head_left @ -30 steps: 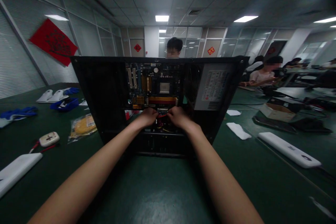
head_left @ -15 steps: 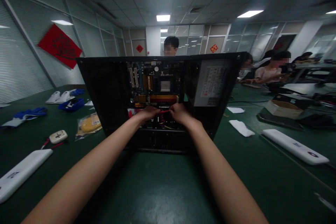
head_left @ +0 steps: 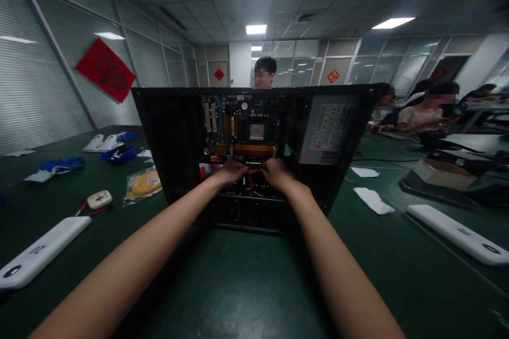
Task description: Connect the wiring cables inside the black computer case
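An open black computer case [head_left: 170,143] stands on the green table with its inside facing me. Within it are a motherboard [head_left: 239,127] and, at the upper right, a silver power supply [head_left: 324,132] with a label. A short stretch of red cable [head_left: 254,171] runs between my hands, below the motherboard's yellow and red slots. My left hand [head_left: 234,171] pinches the cable's left end. At its right end, my right hand [head_left: 275,172] has its fingers closed round it. Darker wires hang just under the hands; where they lead is too dark to tell.
To the left lie a bagged yellow item [head_left: 143,184], a blue tray [head_left: 118,154], blue-and-white gloves [head_left: 59,167] and a long white device [head_left: 45,251]. On the right are a white cloth [head_left: 374,200], another white device [head_left: 457,233] and a cardboard box [head_left: 443,174]. Other people sit beyond.
The view has turned slightly left, so the scene sits further right. Both hands stay at the same spot in the case, with the red cable stretched between them.
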Available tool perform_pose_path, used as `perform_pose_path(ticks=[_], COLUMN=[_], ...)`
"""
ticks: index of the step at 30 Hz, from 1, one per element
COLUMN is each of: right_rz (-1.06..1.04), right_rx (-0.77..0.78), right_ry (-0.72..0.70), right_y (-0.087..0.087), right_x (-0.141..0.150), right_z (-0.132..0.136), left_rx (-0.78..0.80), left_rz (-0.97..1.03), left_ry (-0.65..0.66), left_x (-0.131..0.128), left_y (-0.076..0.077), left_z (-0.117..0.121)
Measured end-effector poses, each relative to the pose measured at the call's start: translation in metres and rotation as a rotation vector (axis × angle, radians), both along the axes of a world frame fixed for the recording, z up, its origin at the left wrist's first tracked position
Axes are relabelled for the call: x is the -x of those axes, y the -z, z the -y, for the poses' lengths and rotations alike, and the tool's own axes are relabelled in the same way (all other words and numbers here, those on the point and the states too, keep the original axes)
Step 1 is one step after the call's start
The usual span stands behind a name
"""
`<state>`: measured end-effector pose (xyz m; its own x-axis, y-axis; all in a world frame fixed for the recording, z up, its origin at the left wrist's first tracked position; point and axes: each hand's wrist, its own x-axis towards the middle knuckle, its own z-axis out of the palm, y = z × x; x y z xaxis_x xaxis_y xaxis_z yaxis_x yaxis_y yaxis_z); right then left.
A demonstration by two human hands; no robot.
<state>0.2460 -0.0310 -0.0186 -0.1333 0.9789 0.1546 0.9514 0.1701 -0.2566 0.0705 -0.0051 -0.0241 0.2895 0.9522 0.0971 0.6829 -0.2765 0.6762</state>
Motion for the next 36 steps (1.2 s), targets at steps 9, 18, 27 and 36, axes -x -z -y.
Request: perform_pose_path(ticks=[9, 18, 27, 36], right_rz=[0.003, 0.039, -0.024, -0.003], right_rx=[0.005, -0.002, -0.005, -0.008], right_ry=[0.020, 0.012, 0.009, 0.015], right_y=[-0.007, -0.006, -0.004, 0.000], right_x=[0.004, 0.005, 0.002, 0.004], right_z=[0.009, 0.008, 0.005, 0.000], left_rx=[-0.020, -0.076, -0.145, -0.143], left_rz=[-0.067, -0.213, -0.311, -0.312], left_ry=[-0.053, -0.124, -0.146, -0.127], left_x=[-0.003, -0.007, -0.010, -0.009], left_y=[-0.005, -0.013, -0.013, -0.013], left_z=[0.005, 0.015, 0.016, 0.014])
